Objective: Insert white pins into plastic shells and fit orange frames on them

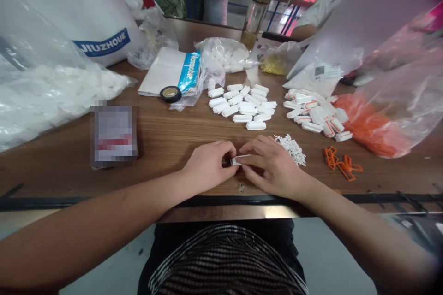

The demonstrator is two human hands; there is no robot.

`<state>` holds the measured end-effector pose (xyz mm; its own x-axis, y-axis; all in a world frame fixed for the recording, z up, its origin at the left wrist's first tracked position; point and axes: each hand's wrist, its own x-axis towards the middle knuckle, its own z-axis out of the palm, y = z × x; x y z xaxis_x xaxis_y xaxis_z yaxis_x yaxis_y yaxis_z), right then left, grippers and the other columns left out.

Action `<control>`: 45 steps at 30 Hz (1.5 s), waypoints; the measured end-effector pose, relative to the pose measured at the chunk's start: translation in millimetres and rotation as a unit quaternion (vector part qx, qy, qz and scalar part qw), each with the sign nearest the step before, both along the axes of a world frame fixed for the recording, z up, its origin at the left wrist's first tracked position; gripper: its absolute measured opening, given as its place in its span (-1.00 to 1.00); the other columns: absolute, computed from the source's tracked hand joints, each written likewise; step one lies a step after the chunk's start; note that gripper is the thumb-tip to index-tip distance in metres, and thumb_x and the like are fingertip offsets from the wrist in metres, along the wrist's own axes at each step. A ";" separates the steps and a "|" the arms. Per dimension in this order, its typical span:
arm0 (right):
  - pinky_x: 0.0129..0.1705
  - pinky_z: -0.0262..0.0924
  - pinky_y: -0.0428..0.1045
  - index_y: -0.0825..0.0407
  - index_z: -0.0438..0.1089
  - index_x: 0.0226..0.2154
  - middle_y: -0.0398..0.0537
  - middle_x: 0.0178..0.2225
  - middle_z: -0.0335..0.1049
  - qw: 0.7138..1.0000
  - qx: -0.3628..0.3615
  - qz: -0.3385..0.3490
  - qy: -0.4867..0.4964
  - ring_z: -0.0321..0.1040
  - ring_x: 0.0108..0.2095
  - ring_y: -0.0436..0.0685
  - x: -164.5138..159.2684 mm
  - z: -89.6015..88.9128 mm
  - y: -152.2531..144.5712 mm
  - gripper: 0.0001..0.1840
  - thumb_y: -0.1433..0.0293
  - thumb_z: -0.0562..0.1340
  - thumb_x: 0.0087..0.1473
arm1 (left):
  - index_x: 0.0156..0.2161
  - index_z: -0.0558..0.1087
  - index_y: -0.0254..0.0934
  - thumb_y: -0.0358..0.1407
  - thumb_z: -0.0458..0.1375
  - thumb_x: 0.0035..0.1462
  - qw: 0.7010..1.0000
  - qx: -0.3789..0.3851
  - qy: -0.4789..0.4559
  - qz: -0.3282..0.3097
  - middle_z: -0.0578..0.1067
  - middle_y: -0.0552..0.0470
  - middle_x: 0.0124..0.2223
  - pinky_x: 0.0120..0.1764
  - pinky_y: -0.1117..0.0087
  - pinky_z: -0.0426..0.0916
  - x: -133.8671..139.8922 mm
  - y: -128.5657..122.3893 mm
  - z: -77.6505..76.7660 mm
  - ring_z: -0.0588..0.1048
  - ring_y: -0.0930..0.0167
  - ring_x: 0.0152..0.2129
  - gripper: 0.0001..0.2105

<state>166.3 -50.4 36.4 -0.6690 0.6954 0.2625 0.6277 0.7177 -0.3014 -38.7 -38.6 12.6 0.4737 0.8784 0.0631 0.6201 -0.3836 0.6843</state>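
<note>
Both hands meet near the table's front edge around one small white plastic piece (236, 162). My left hand (211, 163) pinches its left end between thumb and fingers. From the other side, my right hand (272, 162) closes on the same piece, partly covering it. Just beyond the right hand lies a heap of tiny white parts (293, 148). Several white plastic housings (247, 105) are spread out past both hands. To the right are several loose orange frames (342, 163) and a pile of white housings with orange strips (314, 113).
A pixelated box-like object (114, 136) lies left. Black tape (170, 94) rests by a booklet (166, 71). Large bags of white parts (51, 97) and orange parts (374, 120) flank the table (166, 129). At the back stand a bottle (254, 18) and a person's arm (311, 20).
</note>
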 end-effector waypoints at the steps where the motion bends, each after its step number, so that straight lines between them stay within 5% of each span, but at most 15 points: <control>1: -0.16 0.15 0.11 -0.02 0.57 -0.20 0.01 -0.20 0.47 1.000 -0.003 -0.007 0.004 0.31 -0.22 0.16 -1.7 -0.5 -0.8 -0.75 0.43 0.20 0.10 | -0.33 0.42 -0.20 -0.26 0.24 0.01 1.000 0.000 0.002 0.000 0.34 0.17 -0.50 -0.40 0.39 0.18 0.0 0.1 -0.3 0.31 0.46 -0.55 -0.88; 7: -0.10 0.23 0.11 -0.06 0.57 -0.18 0.00 -0.18 0.48 0.995 -0.058 -0.012 0.084 0.36 -0.17 0.13 10.9 1.1 2.5 -0.75 0.38 0.19 0.13 | -0.31 0.43 -0.19 -0.24 0.23 0.04 1.000 0.002 0.011 0.000 0.35 0.16 -0.49 -0.40 0.39 0.17 0.6 -0.1 -2.0 0.33 0.45 -0.53 -0.88; 11: -0.16 0.28 0.03 -0.03 0.56 -0.30 -0.07 -0.27 0.54 0.969 -0.039 -0.233 0.077 0.43 -0.24 0.11 60.5 0.0 27.3 -0.77 0.26 0.20 0.11 | -0.30 0.43 -0.19 -0.24 0.22 0.04 1.000 0.007 0.020 -0.001 0.37 0.15 -0.48 -0.39 0.38 0.18 0.5 0.2 -2.9 0.34 0.44 -0.51 -0.88; 16: -0.42 0.21 -0.01 0.00 0.58 -0.44 -0.09 -0.51 0.52 0.913 -0.103 -0.390 -0.055 0.42 -0.46 0.12 119.9 -6.7 54.3 -0.76 0.20 0.28 -0.03 | -0.32 0.42 -0.20 -0.24 0.22 0.03 1.000 -0.002 0.022 -0.001 0.37 0.14 -0.47 -0.41 0.38 0.17 0.8 0.8 -1.0 0.34 0.44 -0.52 -0.88; 45: -0.36 0.29 -0.01 -0.01 0.60 -0.40 -0.09 -0.45 0.58 0.888 -0.195 -0.416 -0.012 0.46 -0.41 0.13 164.3 -4.5 45.8 -0.78 0.23 0.31 -0.06 | -0.32 0.41 -0.20 -0.23 0.20 0.05 0.999 0.009 0.029 -0.011 0.36 0.14 -0.49 -0.40 0.37 0.17 0.7 1.6 -0.3 0.34 0.43 -0.51 -0.89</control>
